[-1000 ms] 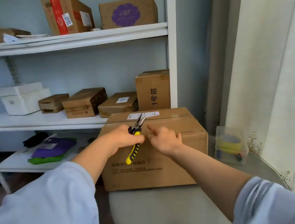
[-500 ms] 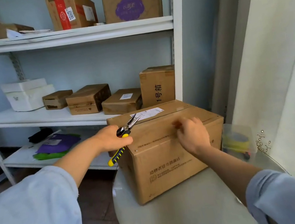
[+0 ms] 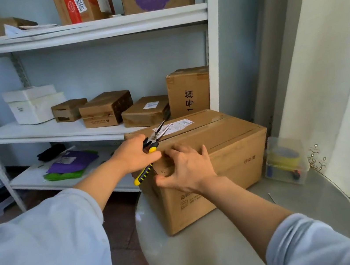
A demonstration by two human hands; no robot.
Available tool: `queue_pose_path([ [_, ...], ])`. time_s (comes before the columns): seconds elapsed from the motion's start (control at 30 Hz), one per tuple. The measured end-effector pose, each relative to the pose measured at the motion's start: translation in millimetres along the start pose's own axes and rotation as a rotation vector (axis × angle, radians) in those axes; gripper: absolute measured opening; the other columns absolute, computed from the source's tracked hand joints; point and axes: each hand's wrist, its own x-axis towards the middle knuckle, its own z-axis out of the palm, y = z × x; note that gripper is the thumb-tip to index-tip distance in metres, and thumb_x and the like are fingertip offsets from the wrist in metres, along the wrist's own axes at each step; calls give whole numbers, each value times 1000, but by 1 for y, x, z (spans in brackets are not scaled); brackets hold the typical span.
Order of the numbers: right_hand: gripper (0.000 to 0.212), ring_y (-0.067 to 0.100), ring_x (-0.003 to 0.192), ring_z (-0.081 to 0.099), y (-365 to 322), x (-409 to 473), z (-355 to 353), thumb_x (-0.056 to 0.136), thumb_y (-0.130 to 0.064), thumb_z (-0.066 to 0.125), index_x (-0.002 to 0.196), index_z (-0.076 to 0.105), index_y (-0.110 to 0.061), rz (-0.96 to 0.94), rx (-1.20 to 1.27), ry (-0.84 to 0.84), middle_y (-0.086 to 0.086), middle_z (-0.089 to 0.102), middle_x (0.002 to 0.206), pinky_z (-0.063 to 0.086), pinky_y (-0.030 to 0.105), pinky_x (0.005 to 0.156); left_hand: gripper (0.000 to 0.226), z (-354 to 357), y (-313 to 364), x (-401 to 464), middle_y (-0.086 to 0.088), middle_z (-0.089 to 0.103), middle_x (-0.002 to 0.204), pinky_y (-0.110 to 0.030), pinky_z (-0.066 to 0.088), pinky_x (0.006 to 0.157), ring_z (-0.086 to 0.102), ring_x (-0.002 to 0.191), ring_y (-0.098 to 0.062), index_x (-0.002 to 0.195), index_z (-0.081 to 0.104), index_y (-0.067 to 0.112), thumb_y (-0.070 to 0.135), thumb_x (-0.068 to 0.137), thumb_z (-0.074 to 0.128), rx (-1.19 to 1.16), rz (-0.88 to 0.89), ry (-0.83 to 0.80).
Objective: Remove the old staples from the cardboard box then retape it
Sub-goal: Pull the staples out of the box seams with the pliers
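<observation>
A: What is on the far left?

B: A white shelf (image 3: 58, 131) with small brown boxes (image 3: 106, 108) and a white foam box (image 3: 34, 105) on it.

A: And then?

B: The left hand (image 3: 134, 154). Its fingers are wrapped round the pliers (image 3: 150, 151). The handles are black and yellow. The thin tips point up and to the right, over the top of the box.

A: Where is the box?

B: The cardboard box (image 3: 232, 159) sits on a round glass table (image 3: 212, 253), turned with a corner toward us. It has a white label (image 3: 177, 126) on top.

A: And the right hand?

B: The right hand (image 3: 187, 168) rests on the near top edge of the box, just beside the pliers. Its fingers are bent and its thumb presses the side. It holds nothing I can see.

A: And on the far right?

B: A clear plastic tub (image 3: 286, 161) near the box, then a pale curtain (image 3: 334, 82).
</observation>
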Motion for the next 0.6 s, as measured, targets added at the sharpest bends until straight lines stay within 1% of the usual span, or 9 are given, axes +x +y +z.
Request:
queue_pose_path([
  [0.1, 85, 15, 144, 23, 17, 1, -14, 68, -59, 54, 144, 40, -24, -78, 114, -129, 2, 30, 156, 5, 47, 118, 29, -4, -1, -5, -2, 57, 84, -29, 42, 66, 54, 79, -19, 91, 55, 11, 33, 76, 66, -15, 25, -21],
  [0.17, 85, 13, 145, 21, 35, -1, -27, 66, -54, 49, 145, 39, -26, -122, 186, -201, -3, 29, 156, 3, 47, 119, 46, -6, -2, -11, -1, 58, 92, -36, 50, 77, 57, 86, -20, 97, 56, 16, 49, 65, 58, -15, 106, -30],
  [0.2, 82, 13, 145, 21, 44, -3, -30, 67, -52, 48, 145, 39, -28, -120, 212, -206, -5, 30, 155, 2, 47, 119, 52, -7, -2, -14, -1, 56, 97, -40, 50, 81, 57, 91, -21, 101, 55, 21, 54, 61, 53, 8, 150, -28],
  [0.27, 80, 16, 146, 15, 59, -12, -29, 70, -58, 47, 145, 37, -32, -68, 199, -164, -5, 27, 156, 1, 49, 119, 50, -6, 1, -19, 0, 48, 104, -43, 47, 87, 51, 97, -22, 113, 52, 26, 51, 70, 56, 50, 207, -57],
  [0.33, 82, 22, 148, 6, 69, -24, -20, 74, -70, 54, 146, 32, -38, -19, 147, -78, 0, 19, 158, 3, 49, 118, 45, -3, 7, -21, 0, 41, 110, -39, 43, 89, 45, 104, -21, 128, 46, 28, 38, 86, 59, 108, 239, -95],
  [0.37, 82, 24, 148, 5, 71, -30, -17, 76, -68, 60, 146, 31, -38, -15, 154, -43, 1, 18, 159, 5, 47, 118, 45, 0, 13, -21, 0, 39, 112, -36, 41, 87, 41, 106, -19, 132, 42, 31, 35, 89, 57, 161, 258, -100],
  [0.47, 77, 21, 147, 10, 74, -35, -21, 79, -50, 70, 146, 36, -32, -26, 258, -38, 0, 25, 157, 9, 38, 118, 51, 5, 27, -18, 2, 33, 109, -33, 34, 85, 33, 108, -16, 140, 31, 41, 35, 93, 50, 256, 285, -135],
  [0.53, 82, 19, 146, 15, 77, -39, -33, 78, -41, 75, 147, 33, -26, -4, 327, -110, -1, 27, 155, 14, 36, 118, 54, 8, 31, -14, 2, 32, 109, -36, 37, 92, 33, 113, -18, 143, 23, 46, 35, 95, 46, 278, 280, -193],
  [0.6, 92, 16, 140, 28, 81, -41, -41, 76, -35, 78, 149, 25, -25, 20, 483, -163, -4, 35, 147, 24, 30, 115, 56, 11, 30, -11, 3, 33, 111, -42, 37, 98, 33, 114, -18, 144, 15, 51, 38, 96, 42, 336, 311, -236],
])
